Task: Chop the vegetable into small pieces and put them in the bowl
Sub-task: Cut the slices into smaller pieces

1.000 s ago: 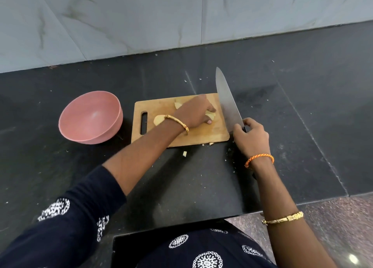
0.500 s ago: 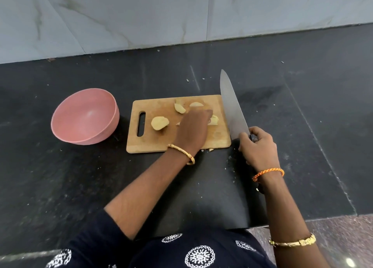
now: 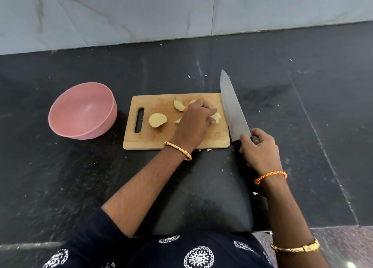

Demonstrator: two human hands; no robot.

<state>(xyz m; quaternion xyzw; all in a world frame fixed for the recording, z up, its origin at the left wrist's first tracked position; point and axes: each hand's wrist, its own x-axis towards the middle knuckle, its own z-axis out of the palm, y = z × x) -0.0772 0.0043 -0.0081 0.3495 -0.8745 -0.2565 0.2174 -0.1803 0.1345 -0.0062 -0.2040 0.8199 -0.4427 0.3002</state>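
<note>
Evidently regrouping: left hand (image 3: pixel 194 122) curled over potato pieces (image 3: pixel 216 118) on board (image 3: pixel 175 140), gathering them; right hand (image 3: pixel 258 148) gripped knife (image 3: pixel 232 108) handle, blade parked aside right, clear of fingers.

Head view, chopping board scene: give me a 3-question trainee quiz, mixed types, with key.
1. True or false: the pink bowl already holds vegetable pieces.
2. Multiple choice: the knife blade lies (A) across the middle of the cutting board, (B) along the board's right edge, (C) inside the bowl.
3. Fill in: the right hand grips the knife's ____, while the left hand rests on the vegetable pieces on the board.

Key: 1 false, the bowl looks empty; 2 B; 3 handle.
</note>
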